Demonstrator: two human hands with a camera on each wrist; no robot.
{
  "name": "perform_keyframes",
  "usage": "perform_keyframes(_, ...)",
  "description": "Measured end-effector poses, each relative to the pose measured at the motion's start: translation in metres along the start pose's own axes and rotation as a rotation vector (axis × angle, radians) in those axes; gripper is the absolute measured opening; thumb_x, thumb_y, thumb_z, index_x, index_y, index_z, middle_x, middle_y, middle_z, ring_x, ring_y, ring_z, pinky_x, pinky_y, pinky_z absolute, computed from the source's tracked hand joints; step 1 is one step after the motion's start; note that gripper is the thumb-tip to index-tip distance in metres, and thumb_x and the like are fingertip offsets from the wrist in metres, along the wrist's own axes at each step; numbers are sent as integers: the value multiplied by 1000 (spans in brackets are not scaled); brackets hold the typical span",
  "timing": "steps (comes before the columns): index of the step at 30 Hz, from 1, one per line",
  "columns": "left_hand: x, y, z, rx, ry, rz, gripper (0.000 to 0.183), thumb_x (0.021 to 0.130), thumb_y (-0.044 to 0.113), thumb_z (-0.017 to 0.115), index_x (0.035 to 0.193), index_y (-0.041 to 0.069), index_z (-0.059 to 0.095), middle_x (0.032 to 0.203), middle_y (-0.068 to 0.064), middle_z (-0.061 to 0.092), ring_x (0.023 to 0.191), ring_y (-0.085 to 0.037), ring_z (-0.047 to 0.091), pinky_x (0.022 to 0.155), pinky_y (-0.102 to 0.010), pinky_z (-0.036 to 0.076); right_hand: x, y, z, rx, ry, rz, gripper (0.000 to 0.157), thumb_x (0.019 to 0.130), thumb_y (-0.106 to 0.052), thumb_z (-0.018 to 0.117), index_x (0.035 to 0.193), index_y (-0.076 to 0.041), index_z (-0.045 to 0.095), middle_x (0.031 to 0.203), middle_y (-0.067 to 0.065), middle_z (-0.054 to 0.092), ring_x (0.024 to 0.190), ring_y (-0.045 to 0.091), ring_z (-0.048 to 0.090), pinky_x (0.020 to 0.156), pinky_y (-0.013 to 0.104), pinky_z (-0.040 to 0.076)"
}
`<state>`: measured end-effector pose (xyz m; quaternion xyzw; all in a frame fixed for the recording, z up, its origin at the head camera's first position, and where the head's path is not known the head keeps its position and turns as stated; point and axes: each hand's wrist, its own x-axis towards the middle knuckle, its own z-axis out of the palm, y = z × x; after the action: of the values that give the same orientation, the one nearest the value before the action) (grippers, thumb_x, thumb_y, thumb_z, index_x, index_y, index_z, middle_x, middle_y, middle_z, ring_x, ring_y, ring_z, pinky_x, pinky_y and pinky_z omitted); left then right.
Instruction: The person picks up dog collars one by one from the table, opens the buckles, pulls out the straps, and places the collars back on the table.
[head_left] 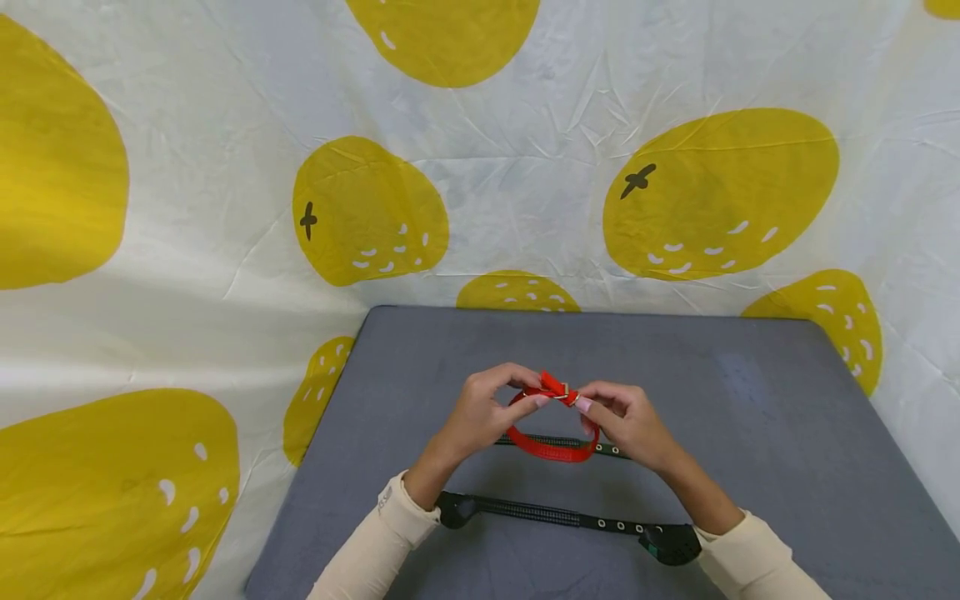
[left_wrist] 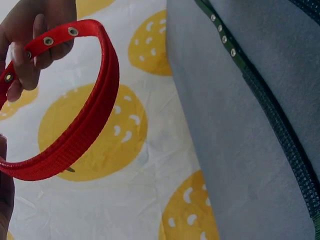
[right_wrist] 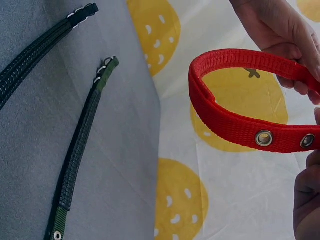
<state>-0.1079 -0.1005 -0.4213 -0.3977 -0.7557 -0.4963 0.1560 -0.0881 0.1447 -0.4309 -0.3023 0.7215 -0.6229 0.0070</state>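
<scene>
A red collar (head_left: 553, 451) with metal eyelets is bent into a loop, held up above the table by both hands. My left hand (head_left: 480, 408) pinches it near the gold-coloured buckle (head_left: 564, 392), on the left side. On the other side, my right hand (head_left: 626, 421) pinches the strap close to that buckle. The left wrist view shows the eyelets along the red collar (left_wrist: 102, 100) and fingers behind it. In the right wrist view, the padded band of the red collar (right_wrist: 220, 112) faces the camera; the buckle is out of frame there.
Two dark green collars with eyelets lie across the grey table (head_left: 750, 467): a nearer collar (head_left: 532, 510) and a farther collar (head_left: 543, 440), partly hidden behind the red loop. A white cloth (head_left: 525, 208) with yellow fruit prints hangs behind and beside the table.
</scene>
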Motion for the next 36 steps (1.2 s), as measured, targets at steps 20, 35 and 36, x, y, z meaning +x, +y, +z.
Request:
perform_keyframes(20, 0, 4, -5, 52, -222, -89, 42, 79, 17, 86, 117, 7, 70, 93, 2, 72, 81, -4, 62, 74, -20, 55, -1, -1, 3, 11, -138, 44, 27, 99, 1, 55, 74, -9, 57, 56, 10, 48, 43, 12, 35, 38, 25, 29)
perform_keyframes(35, 10, 4, -3, 100, -385, 21, 31, 86, 25, 81, 113, 12, 74, 97, 5, 70, 78, 0, 53, 66, -15, 47, 4, 4, -2, -5, -175, 88, 35, 98, -3, 61, 64, -11, 56, 51, 6, 49, 43, 10, 40, 40, 26, 34)
perform_keyframes(36, 11, 4, -2, 100, -386, 21, 29, 87, 24, 80, 112, 11, 74, 97, 4, 70, 78, 0, 53, 66, -15, 47, 4, 4, -2, -4, -174, 88, 35, 98, -3, 61, 64, -11, 56, 51, 6, 50, 43, 10, 39, 40, 26, 34)
